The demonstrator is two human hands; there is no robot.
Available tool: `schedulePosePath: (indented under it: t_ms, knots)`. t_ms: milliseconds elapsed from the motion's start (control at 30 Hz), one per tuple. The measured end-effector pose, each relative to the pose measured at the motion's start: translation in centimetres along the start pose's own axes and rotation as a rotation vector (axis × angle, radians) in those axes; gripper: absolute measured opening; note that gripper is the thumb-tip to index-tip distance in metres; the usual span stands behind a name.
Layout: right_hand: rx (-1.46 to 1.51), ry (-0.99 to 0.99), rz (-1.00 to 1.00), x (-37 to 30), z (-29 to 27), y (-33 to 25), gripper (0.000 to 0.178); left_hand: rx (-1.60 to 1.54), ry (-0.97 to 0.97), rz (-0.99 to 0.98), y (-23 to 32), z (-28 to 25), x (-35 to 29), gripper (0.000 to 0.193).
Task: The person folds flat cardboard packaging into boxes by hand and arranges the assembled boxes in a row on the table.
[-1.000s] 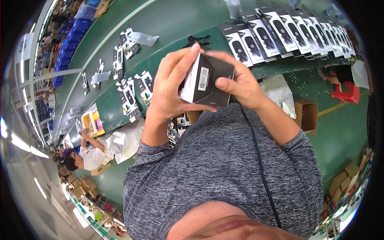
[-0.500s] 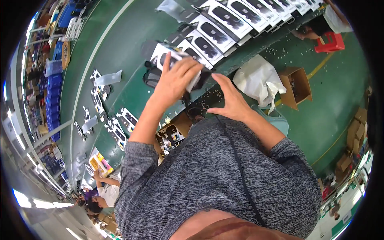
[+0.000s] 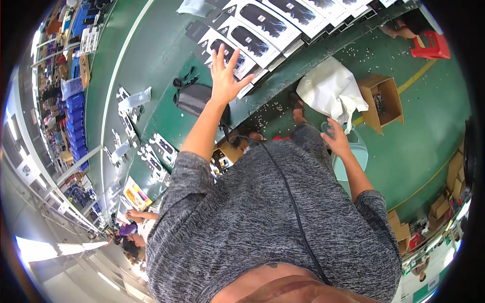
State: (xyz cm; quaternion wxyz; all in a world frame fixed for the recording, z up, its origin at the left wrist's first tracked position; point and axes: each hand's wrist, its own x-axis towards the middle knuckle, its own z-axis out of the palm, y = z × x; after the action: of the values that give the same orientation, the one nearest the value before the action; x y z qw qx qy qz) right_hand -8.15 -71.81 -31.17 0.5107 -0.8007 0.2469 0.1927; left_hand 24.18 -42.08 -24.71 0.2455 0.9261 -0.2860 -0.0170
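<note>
My left hand (image 3: 226, 82) is stretched over the green workbench with its fingers spread, holding nothing. Its fingertips reach over the near white-and-black retail box (image 3: 241, 63), at the left end of the stacked rows; whether they touch it I cannot tell. Other boxes (image 3: 262, 24) of the same kind, each with a dark rounded shape on its front, lie overlapping beyond. Beside my left wrist sits a dark grey pouch with a strap (image 3: 193, 97). Off the bench to the right, my right hand (image 3: 337, 141) is empty, fingers apart, near a white plastic bag (image 3: 331, 91).
A pale teal stool (image 3: 352, 159) stands below my right hand. Past the bag are an open cardboard carton (image 3: 381, 103) and a red stool (image 3: 431, 46). Black-and-white packaging (image 3: 151, 160) and a clear plastic bag (image 3: 135, 99) lie on the left bench; another person's hands (image 3: 135, 215) work farther off.
The blurred box between my hands has been let go and lies at the end of the row. My left hand has moved up with fingers spread; my right has drawn away to the right.
</note>
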Motion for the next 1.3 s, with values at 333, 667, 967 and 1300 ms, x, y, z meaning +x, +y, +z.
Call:
schedulePosePath:
  t_ms: [333, 667, 967, 1300]
  knots:
    - [0.21, 0.042, 0.381, 0.6, -0.3, 14.6, 0.051, 0.147, 0.072, -0.105, 3.7, 4.2, 0.8, 0.081]
    - [0.275, -0.172, 0.283, 2.6, -1.4, 12.4, 0.011, -0.051, 0.03, -0.175, 3.2, 6.0, -0.6, 0.081]
    - [0.191, -0.243, 0.352, 5.3, 2.3, 6.1, 0.032, -0.145, 0.401, -0.058, -5.2, -9.2, -14.3, 0.061]
    - [0.11, -0.33, 0.065, 4.0, 10.3, 8.8, 0.025, -0.802, 0.391, -1.238, -36.0, -17.4, -38.1, 0.059]
